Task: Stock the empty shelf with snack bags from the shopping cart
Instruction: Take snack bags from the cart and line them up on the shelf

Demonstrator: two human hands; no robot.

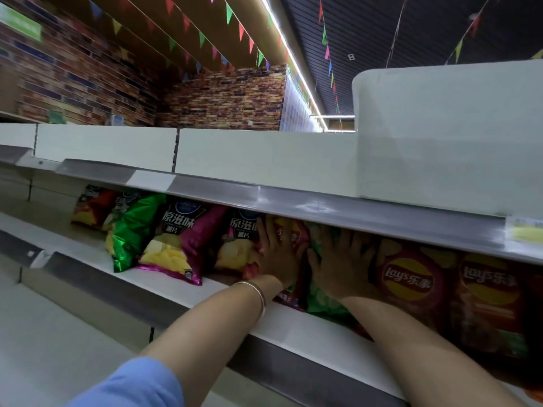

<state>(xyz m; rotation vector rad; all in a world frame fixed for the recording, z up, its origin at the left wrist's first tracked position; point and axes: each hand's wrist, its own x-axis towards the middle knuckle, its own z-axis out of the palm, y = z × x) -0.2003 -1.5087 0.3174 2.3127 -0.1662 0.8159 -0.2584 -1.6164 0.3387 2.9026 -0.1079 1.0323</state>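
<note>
Shelf [223, 284] comes first: the white board the hands reach into carries a row of snack bags across most of the width in view, so the stocking looks well under way. Its far left stretch shows bare board. Above it, the top shelf [264, 151] shows only its white back panels and grey price rail, though its board cannot be seen from below. A lower shelf [73, 315] at the bottom left shows bare white surface too. If those tiers count, much is left; if only the middle one counts, I judge it well over half filled.

Bags, from the right: two dark red Lay's bags [408, 277] stand upright side by side, next a green bag [323, 301] and a red bag [289, 239] under the hands, then two purple bags [176, 245], one behind the left hand's edge, a bright green bag [132, 230], and a red bag at the end [91, 207]. The left-side bags lean and overlap; they look in need of straightening.

Cart: not in view, so how many bags remain cannot be told.

Hands: the left hand [277, 257], with a thin bangle [258, 295] at the wrist, lies flat with spread, straight fingers on the red bag. The right hand [342, 264] lies the same way, fingers spread on the green bag, just beside the nearer Lay's bag. Neither hand curls round anything; both seem to press the bags back and upright.
</note>
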